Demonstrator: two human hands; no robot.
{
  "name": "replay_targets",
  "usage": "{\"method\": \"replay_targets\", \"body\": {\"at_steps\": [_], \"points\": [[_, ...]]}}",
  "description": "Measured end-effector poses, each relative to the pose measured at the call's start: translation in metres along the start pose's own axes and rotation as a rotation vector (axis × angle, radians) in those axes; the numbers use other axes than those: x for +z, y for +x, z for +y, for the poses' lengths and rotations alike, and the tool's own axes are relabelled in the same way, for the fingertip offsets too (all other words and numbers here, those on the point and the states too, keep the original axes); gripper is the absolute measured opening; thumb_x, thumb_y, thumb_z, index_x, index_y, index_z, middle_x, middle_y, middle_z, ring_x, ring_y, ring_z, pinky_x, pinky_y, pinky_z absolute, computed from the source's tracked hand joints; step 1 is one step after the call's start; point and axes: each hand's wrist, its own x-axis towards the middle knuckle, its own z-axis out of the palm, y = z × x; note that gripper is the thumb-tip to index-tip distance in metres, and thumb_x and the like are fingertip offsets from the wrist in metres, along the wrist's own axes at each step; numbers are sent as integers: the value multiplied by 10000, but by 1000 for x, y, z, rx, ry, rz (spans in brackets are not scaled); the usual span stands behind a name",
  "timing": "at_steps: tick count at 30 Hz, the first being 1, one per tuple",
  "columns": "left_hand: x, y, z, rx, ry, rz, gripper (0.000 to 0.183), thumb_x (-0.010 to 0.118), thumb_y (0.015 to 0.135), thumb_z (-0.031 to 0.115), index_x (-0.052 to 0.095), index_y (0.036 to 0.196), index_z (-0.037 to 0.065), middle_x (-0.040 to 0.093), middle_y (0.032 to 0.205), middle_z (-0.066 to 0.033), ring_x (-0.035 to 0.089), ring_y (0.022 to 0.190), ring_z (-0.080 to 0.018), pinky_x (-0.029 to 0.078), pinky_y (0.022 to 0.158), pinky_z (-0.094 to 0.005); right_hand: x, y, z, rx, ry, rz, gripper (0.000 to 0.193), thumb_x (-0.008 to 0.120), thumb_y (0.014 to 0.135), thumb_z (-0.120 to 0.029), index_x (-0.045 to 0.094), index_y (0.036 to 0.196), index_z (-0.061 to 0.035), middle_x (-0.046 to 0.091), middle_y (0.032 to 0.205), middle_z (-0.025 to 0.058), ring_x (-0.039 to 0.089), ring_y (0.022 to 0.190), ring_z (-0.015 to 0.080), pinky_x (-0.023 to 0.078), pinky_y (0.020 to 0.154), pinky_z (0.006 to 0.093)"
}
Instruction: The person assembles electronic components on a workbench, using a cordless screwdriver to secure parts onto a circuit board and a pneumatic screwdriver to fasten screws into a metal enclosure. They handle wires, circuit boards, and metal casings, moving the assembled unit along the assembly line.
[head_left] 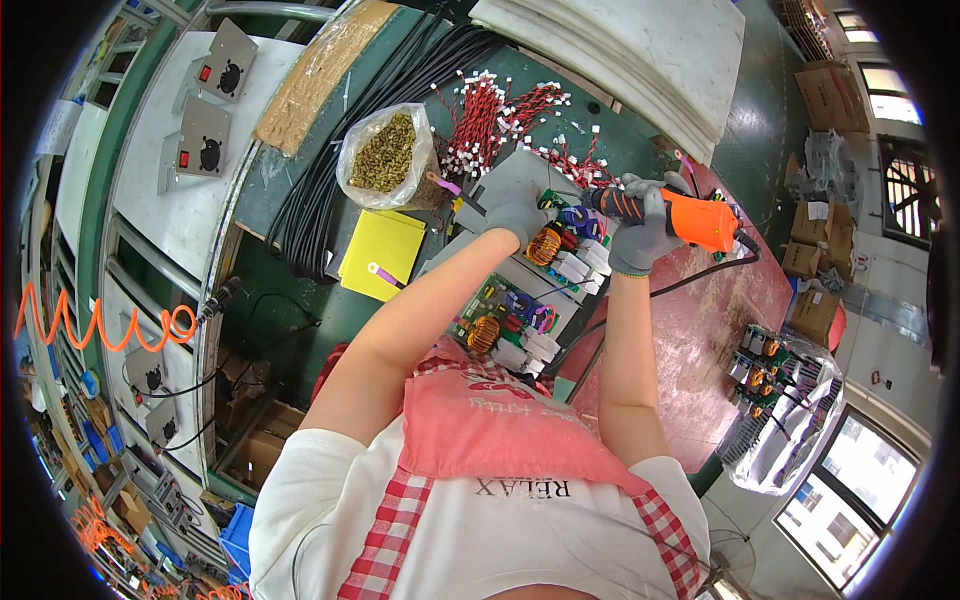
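My right hand (643, 238), in a grey glove, grips an orange and black power screwdriver (703, 222) that lies nearly level, its dark nose pointing left. Just left of that nose, my gloved left hand (512, 212) is closed over the far end of a circuit board (556, 247) with a copper coil, a blue coil and white blocks. What its fingers hold is hidden. A black cable (468, 198) with a purple sleeve and ring terminal sticks out beside it. Closer to me lies a second, similar circuit board (500, 325).
A bag of small brass-coloured parts (385, 160), yellow sheets (380, 252) and black cables (310, 200) lie left. Red-and-white wire leads (485, 125) sit beyond my hands. Pale panels (640, 60) are stacked at the back. More boards (758, 360) stand at right. The screwdriver's cord (705, 272) trails over a reddish surface.
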Motion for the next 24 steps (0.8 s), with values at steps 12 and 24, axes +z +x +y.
{"method": "replay_targets", "body": {"at_steps": [12,24], "points": [[16,6,-7,8,-176,77,429,711,771,335,641,1110,81,650,1072,-128,625,973,-295,482,844,-390,2,0,2,51,74,-26,380,551,748,-28,455,1113,19,583,731,89,598,668,185,524,788,439],[22,9,-10,24,-172,132,394,710,771,339,650,1059,76,655,1018,-128,622,939,-305,482,821,-389,24,-10,8,226,-65,-417,336,587,750,87,510,1055,-32,611,795,74,598,669,137,520,626,266]]}}
